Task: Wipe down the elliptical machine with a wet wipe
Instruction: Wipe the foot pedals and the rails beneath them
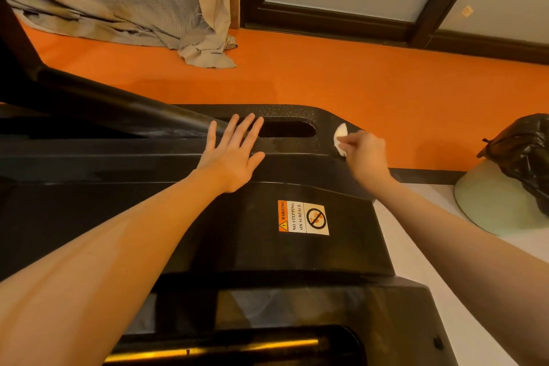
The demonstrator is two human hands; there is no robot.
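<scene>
Hands working on the black cover of the elliptical machine (297, 252), one bracing, one wiping. Left hand (234, 154) lying flat and open on the top ridge of the cover, fingers straight and spread, tips reaching the near edge of the oblong slot (286, 129). Right hand (364, 154) curling its fingers around a small white wet wipe (340, 137), pinching it and pressing it onto the rounded far-right corner of the cover, just beyond the slot's right end. Wipe sitting to the right of the left hand, so only the right hand placed to move it. Cover running long from left to right across the view, most of its length stretching away leftward from the wipe; likely calling for strokes drawn leftward along that axis, toward the braced hand. Warning sticker (303, 218) lying nearer, below both hands. Farther off, orange floor (297, 80), then a bunched grey curtain (124, 0).
</scene>
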